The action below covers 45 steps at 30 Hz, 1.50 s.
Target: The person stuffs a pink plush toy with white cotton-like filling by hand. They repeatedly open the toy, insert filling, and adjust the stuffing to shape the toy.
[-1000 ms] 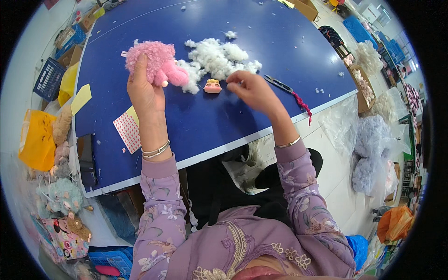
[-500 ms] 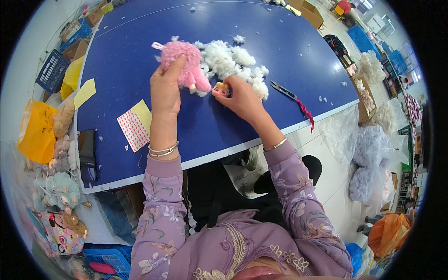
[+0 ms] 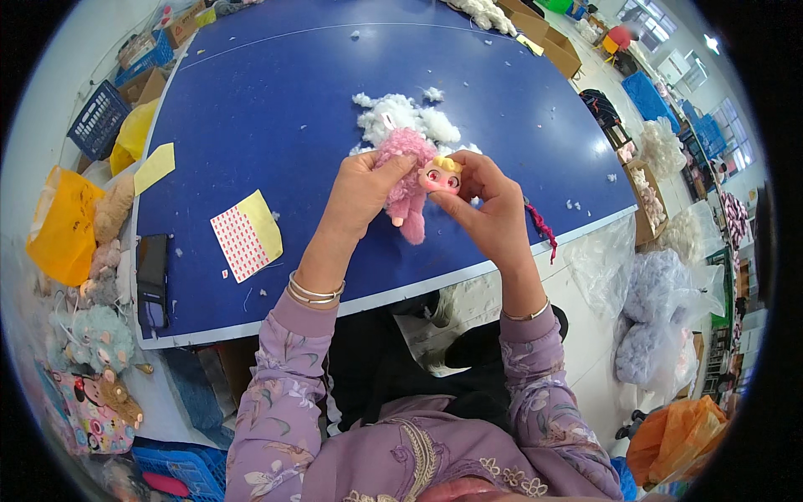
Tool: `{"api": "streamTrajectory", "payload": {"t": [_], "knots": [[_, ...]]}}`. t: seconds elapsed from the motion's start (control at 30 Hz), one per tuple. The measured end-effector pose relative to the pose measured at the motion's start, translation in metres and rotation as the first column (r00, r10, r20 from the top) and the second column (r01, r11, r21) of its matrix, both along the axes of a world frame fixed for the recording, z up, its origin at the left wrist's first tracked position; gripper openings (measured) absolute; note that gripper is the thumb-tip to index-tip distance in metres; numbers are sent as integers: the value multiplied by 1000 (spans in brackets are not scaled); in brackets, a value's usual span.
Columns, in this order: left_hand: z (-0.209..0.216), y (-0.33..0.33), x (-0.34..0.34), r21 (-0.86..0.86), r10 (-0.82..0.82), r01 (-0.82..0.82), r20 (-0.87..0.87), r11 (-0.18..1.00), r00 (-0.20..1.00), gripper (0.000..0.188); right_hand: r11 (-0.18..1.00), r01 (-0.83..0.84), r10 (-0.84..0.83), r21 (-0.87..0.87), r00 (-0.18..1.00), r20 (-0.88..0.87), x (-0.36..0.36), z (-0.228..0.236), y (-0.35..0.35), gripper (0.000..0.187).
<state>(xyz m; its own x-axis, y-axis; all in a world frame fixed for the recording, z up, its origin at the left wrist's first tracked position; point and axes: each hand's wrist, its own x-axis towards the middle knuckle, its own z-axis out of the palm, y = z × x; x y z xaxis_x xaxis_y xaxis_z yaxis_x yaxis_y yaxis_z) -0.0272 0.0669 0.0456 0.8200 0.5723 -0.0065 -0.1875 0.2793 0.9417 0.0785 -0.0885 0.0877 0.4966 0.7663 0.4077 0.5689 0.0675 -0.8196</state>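
The right hand (image 3: 489, 197) pinches a small, plastic-looking peach doll face with yellow hair (image 3: 441, 176), just beside the curly pink plush toy (image 3: 405, 152) that the left hand (image 3: 358, 191) grips between thumb and fingers. Both are held above the broad blue table (image 3: 276, 109), by loose white fluffy stuffing (image 3: 397, 109); a yellow paper sheet with red-marked white rows (image 3: 244, 238) lies leftward.

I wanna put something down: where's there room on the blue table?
Mostly bare, with tiny fluff bits: between the yellow slip and the white stuffing, and just beyond the stuffing. Crowded: the middle, where the left hand holds the pink plush and the right hand the doll face.
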Motion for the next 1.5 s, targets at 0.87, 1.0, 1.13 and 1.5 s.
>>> {"api": "streamTrajectory", "payload": {"t": [0.87, 1.0, 1.13, 1.5], "knots": [[6, -3, -3, 101, -5, 5, 3, 995, 1000, 26, 1000, 31, -31, 3, 992, 123, -2, -4, 4, 37], [-3, -3, 0, 175, 45, -40, -21, 984, 999, 27, 999, 15, -7, -46, 987, 162, -2, -1, 5, 38], [-4, -5, 3, 160, 67, -59, -47, 985, 997, 30, 995, -13, 37, -94, 965, 258, 7, -15, 7, 39], [14, -18, 1, 155, -130, 144, -93, 977, 987, 23, 992, 76, -27, -99, 906, 423, 2, -14, 15, 42]]}}
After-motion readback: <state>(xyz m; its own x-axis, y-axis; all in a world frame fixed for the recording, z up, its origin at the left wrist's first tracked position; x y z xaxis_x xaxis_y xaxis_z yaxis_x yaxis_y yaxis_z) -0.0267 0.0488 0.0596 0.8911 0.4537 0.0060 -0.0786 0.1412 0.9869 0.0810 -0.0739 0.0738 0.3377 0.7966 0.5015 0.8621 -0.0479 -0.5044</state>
